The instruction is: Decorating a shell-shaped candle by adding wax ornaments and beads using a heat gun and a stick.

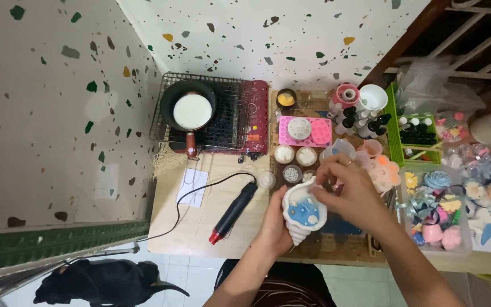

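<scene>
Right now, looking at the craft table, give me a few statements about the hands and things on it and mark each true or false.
1. The left hand holds a shell-shaped mould with blue filling. True.
2. The right hand grips the heat gun. False: the gun lies on the table, untouched; the hand is at the shell's rim.
3. The pan holds white liquid. True.
4. The pan sits on the floor. False: it rests on the red stove.
</scene>
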